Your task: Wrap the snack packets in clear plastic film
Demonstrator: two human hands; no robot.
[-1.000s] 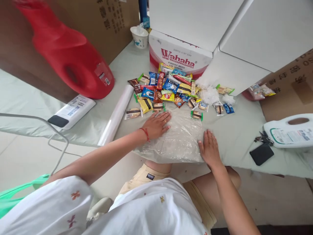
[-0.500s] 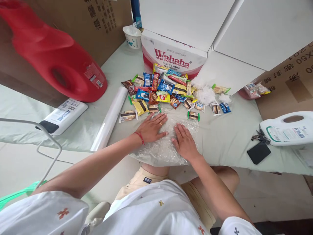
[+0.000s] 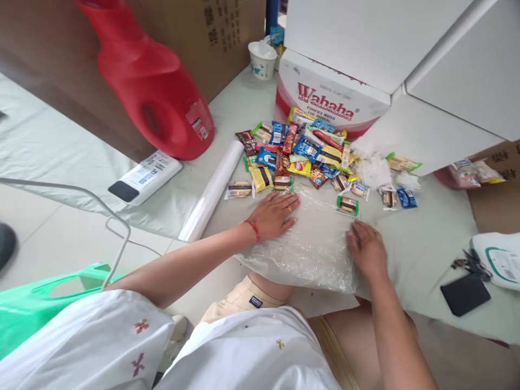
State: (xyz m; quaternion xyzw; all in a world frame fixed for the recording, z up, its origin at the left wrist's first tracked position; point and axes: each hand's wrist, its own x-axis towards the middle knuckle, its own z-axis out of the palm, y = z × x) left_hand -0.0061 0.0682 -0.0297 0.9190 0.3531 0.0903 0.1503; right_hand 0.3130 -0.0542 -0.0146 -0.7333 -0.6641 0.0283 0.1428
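Observation:
A crinkled sheet of clear plastic film (image 3: 312, 244) lies at the near edge of the pale green table (image 3: 418, 244), hanging slightly over it. My left hand (image 3: 278, 214) lies flat on the film's left part, fingers stretched out. My right hand (image 3: 365, 249) rests on the film's right edge, fingers bent down onto it; it is slightly blurred. Just beyond the film lies a heap of several wrapped snacks (image 3: 303, 157). A roll of clear film (image 3: 213, 189) lies to the left of my left hand.
A red jug (image 3: 158, 92) and a white flat bottle (image 3: 144, 176) stand at the left. A Wahaha carton (image 3: 325, 100), white boxes and a paper cup (image 3: 262, 59) are at the back. A black wallet (image 3: 465, 292), keys and a white jug (image 3: 501, 260) are at the right. A green bag (image 3: 36, 303) hangs lower left.
My right hand has slid from the middle of the film out to its right edge. My left hand has stayed flat on the film. The camera view has shifted.

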